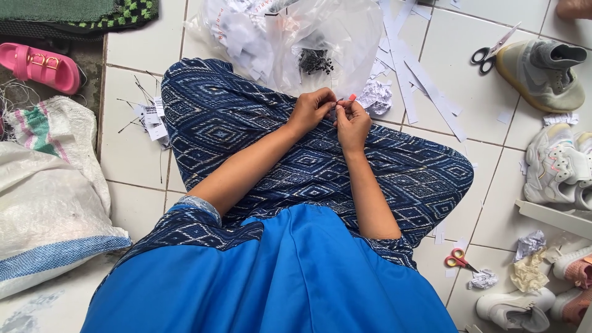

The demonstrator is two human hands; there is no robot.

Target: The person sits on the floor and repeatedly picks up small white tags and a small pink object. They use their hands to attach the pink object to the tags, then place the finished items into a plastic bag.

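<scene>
Seated view: the left hand (311, 108) and right hand (353, 120) meet above the patterned lap, fingers pinched together on a small red-tipped item (351, 97), too small to identify. At twelve o'clock lies a clear plastic bag (320, 37); at five o'clock, red-handled scissors (458, 259) on the floor tiles (132, 43).

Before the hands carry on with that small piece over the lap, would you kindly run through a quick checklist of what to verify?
1. Both hands meet over the lap: left hand and right hand touching: ok.
2. Small item pinched between the fingers: mostly hidden, cannot tell what it is.
3. Clear plastic bag with dark small pieces lies just ahead: ok.
4. Small red-handled scissors on the white tiled floor beside the right knee: ok.
5. Black-handled scissors by the grey-green shoe, farther off: ok.
</scene>
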